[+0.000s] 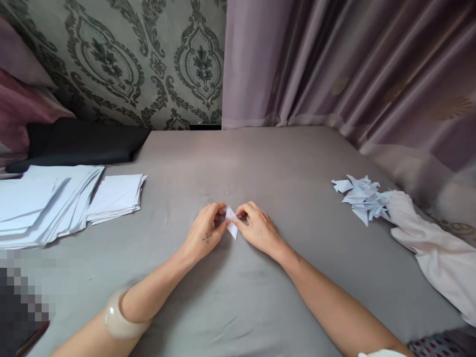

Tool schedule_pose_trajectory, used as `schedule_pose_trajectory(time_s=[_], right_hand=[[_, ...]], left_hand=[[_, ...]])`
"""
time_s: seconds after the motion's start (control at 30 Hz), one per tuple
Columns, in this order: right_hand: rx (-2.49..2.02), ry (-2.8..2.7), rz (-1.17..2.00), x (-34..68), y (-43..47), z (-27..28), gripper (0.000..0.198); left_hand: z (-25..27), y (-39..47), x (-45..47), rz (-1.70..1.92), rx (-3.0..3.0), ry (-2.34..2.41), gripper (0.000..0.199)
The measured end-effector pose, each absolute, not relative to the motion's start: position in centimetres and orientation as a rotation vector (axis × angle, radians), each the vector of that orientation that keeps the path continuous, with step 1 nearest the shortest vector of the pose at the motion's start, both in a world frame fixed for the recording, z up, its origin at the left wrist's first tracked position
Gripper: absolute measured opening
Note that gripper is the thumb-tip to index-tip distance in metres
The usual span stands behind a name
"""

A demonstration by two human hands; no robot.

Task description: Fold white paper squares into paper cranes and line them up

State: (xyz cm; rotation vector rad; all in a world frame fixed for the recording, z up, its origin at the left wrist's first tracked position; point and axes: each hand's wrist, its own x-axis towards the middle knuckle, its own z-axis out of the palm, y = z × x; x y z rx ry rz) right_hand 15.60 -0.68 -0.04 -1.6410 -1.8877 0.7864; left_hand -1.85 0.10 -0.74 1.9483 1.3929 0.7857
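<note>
A small piece of white paper (232,229), folded into a narrow diamond with pointed ends, is held between both hands over the grey sheet. My left hand (208,225) pinches its left edge with thumb and fingers. On the opposite edge, the thumb and curled fingers of my right hand (258,225) close on the same paper. One tip points away from me and the other toward me. The fingertips hide parts of its sides.
White paper squares (117,193) lie in a stack at the left, beside larger sheets (48,203). A heap of folded paper figures (362,196) sits at the right, touching a pale cloth (431,248). Black fabric (82,141) lies at the back left. Curtains (260,64) hang behind.
</note>
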Motion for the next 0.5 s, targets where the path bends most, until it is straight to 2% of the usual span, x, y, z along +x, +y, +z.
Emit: schedule_pose_trajectory(time_s=[0.13, 0.3, 0.5], right_hand=[[-1.498, -1.755, 0.993, 15.9, -0.6, -0.5, 0.010], [-1.274, -1.252, 1.353, 15.6, 0.0, -0.4, 0.024], [-1.143, -0.966, 1.513, 14.6, -0.1, 0.8, 0.042]], left_hand=[[-0.7, 0.3, -1.7, 0.810, 1.726, 1.271, 0.032], [0.3, 0.6, -1.1, 1.012, 1.303, 1.195, 0.052], [1.1, 0.5, -0.9, 0.951, 1.027, 1.050, 0.036]])
